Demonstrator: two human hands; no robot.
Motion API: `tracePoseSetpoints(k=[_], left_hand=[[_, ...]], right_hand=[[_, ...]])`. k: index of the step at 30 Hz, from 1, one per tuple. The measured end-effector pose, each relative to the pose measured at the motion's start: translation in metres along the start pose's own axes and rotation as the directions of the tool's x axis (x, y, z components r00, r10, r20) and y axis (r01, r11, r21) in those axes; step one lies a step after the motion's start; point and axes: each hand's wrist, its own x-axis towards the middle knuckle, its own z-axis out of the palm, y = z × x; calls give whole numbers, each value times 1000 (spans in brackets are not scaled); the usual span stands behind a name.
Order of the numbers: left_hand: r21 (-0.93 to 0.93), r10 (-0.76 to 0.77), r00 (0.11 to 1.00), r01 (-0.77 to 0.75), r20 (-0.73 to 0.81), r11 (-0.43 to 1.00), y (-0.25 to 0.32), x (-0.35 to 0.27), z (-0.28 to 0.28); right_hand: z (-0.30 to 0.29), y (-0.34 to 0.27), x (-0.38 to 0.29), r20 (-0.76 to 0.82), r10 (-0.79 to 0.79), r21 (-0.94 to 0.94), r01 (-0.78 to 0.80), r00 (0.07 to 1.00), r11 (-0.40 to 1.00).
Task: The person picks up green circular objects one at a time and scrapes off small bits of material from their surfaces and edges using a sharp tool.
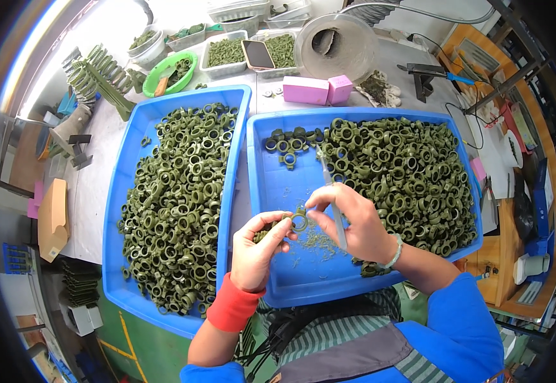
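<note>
My left hand (259,249), with a red wristband, holds a green ring-shaped part (299,222) between thumb and fingers over the right blue tray (302,294). More green parts show inside its curled fingers. Close beside it, my right hand (352,218) has thumb and forefinger at the ring's upper edge. A slim knife with a grey handle (339,225) lies in the right hand, its blade pointing away from me. Green shavings (318,242) are scattered on the tray floor below. Heaped green ring parts (402,177) fill much of this tray.
At the left, another blue tray (108,239) holds many similar rings (177,206). Behind the trays are pink blocks (305,90), a phone (258,55) leaning on plastic tubs, a green bowl (193,72), a translucent extraction hood (354,52) and a stained glove (393,95).
</note>
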Motion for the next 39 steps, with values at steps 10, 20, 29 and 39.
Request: tracePoseSetpoints(k=[10,20,29,39], left_hand=[[-12,40,999,-39,30,999,-3,0,2],[54,89,995,-91,33,994,-4,-2,2],[327,409,907,-418,97,848,-11,-2,5],[161,154,981,-172,118,972,-1,-1,-4]], right_hand=[[1,1,-9,245,485,494,-538,840,683],[5,1,-10,101,329,341,-343,939,875],[5,2,-10,204,460,497,-496,864,712],[-8,2,-5,365,460,586,-584,809,562]])
